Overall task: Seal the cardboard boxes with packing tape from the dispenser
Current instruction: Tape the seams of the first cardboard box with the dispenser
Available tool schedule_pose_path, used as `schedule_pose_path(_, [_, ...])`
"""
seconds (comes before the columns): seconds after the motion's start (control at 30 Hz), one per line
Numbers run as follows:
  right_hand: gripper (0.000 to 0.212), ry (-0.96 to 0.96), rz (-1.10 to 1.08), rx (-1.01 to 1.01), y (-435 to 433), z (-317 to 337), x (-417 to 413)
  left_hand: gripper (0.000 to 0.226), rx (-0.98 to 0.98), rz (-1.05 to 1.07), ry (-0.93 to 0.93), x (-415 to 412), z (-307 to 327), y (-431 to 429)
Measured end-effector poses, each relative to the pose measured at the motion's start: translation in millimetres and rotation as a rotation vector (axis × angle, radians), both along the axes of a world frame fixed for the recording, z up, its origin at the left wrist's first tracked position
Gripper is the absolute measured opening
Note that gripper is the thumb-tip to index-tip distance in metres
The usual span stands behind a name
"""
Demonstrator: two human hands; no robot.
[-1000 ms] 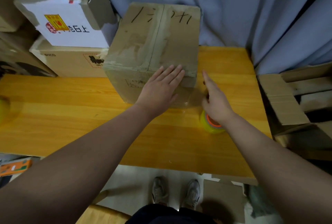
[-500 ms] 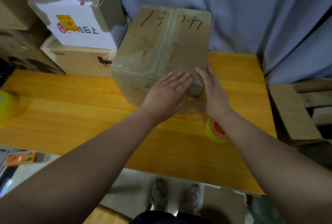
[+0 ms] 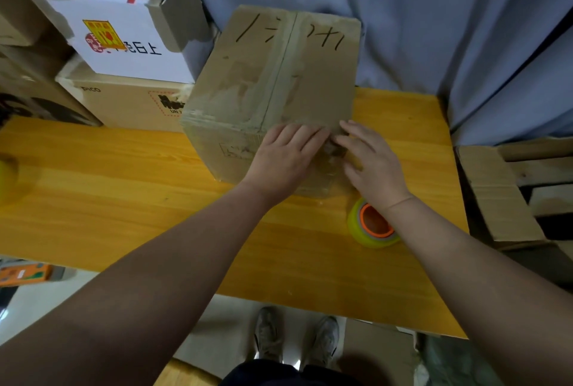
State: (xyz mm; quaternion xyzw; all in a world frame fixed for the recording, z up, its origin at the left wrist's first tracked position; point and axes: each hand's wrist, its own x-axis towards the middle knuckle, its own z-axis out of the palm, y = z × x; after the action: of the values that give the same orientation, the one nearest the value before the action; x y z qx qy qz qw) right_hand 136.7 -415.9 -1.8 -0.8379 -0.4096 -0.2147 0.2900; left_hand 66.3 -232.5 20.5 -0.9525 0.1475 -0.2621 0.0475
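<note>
On the smooth wooden table (image 3: 124,193), a scuffed rectangular cardboard box (image 3: 279,75) stands toward twelve o'clock. Left grip (image 3: 285,159) and right grip (image 3: 372,165) lie flat, fingers straight, pressing its near face. A round yellow tape roll (image 3: 373,224) with an orange core sits at its five o'clock.

I see a matt, scuffed cardboard box (image 3: 273,85) (glossy clear tape over its seam) on a smooth varnished wooden table (image 3: 124,199).

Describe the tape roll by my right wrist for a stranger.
On the wooden table, look in front of the marker-scribbled cardboard box. The tape roll lies beside the right hand; only it shows an orange core, unlike the far-left roll.
</note>
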Motion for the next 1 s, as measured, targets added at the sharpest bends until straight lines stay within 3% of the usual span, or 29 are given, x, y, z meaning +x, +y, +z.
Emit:
schedule_pose_path(0.2, [0.026,0.03,-0.016,0.051,2.6,-1.5,-3.3,0.011,-0.071,-0.057,-0.067,7.4,2.7,3.5])
schedule_pose_path(0.47, [0.007,-0.011,-0.017,0.133,10.3,7.4,-4.9,0.004,-0.135,-0.036,-0.003,3.5,9.3,3.1])
schedule_pose_path(0.6, [0.021,0.046,-0.055,0.115,13.1,9.4,-4.5,0.008,-0.131,-0.02,0.051,2.4,12.6,2.4])
schedule_pose_path(0.8, [0.04,-0.078,-0.032,-0.095,9.6,6.9,-0.4,0.031,-0.113,-0.011,0.095,-5.6,23.2,0.4])
schedule_pose_path(0.93, [0.048,0.024,-0.033,-0.182,7.1,10.8,-5.3,0.035,-0.052,-0.016,0.159,-13.3,31.3,10.6])
schedule_pose_path(1.0, [0.059,0.162,0.031,-0.22,3.5,16.5,-5.3,0.042,-0.01,-0.029,0.191,-17.3,36.2,20.8])
